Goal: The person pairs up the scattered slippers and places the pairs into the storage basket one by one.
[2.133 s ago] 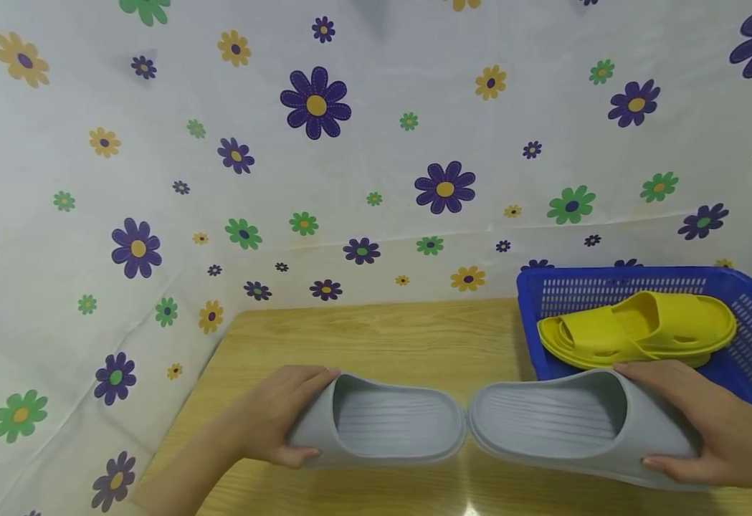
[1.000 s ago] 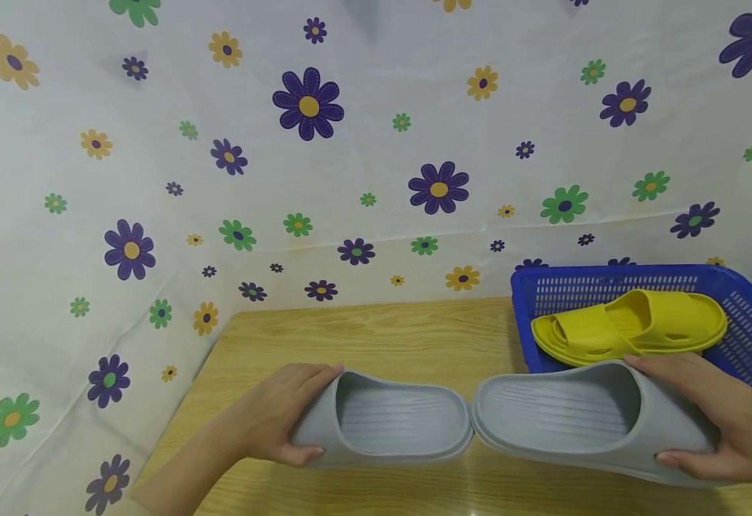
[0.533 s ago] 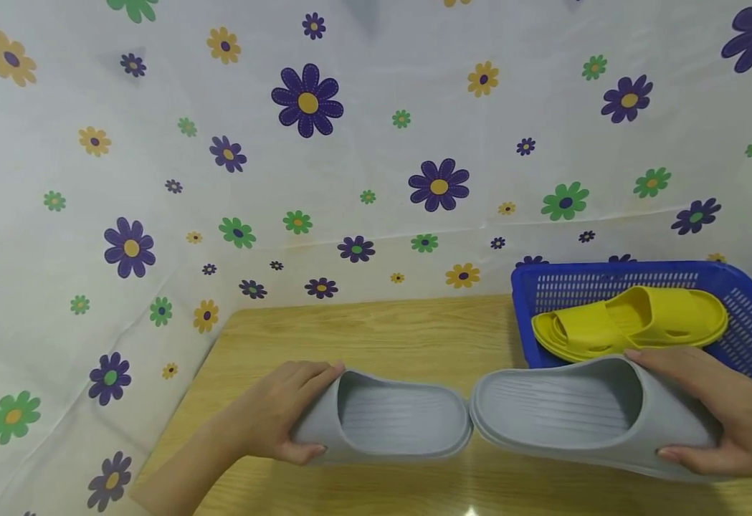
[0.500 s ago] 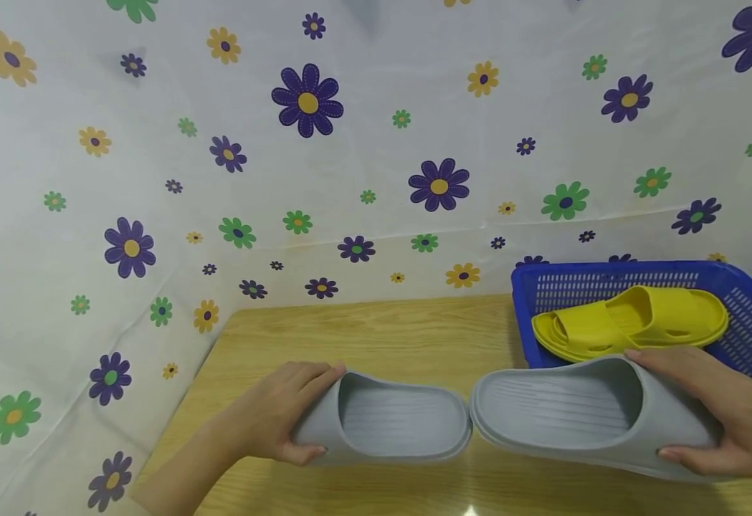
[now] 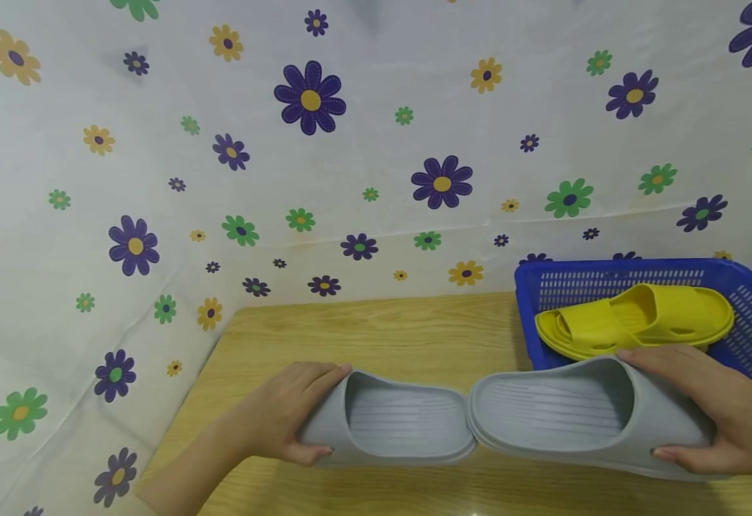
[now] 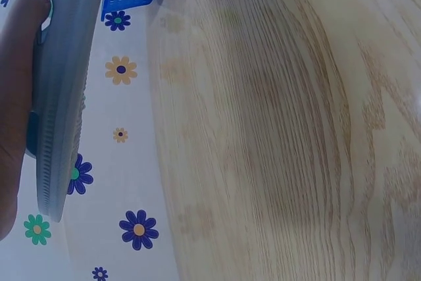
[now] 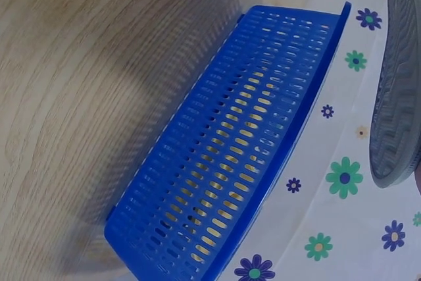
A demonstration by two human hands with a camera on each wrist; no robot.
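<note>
My left hand (image 5: 285,416) grips a grey slipper (image 5: 408,423) by its toe end, thumb on the near side and fingers over the far side. In the same way my right hand (image 5: 717,408) holds the matching grey slipper (image 5: 550,408). Both slippers are held above the table with their openings facing up toward the head view, and the heel ends meet in the middle, the right one overlapping the left. The left wrist view shows the left slipper's sole edge (image 6: 62,110) and part of the hand. At the right wrist view's edge appears the right slipper's patterned sole (image 7: 400,110).
A blue perforated basket (image 5: 527,315) stands at the right on the wood-grain table (image 5: 350,330). Yellow slippers (image 5: 679,315) lie in it. A white flower-print cloth (image 5: 363,158) covers the back and left side.
The two slippers stay heel to heel in the hands. Since half a second ago the left one has shifted slightly right and the right one slightly left, so their heels now overlap. The view has shifted slightly.
</note>
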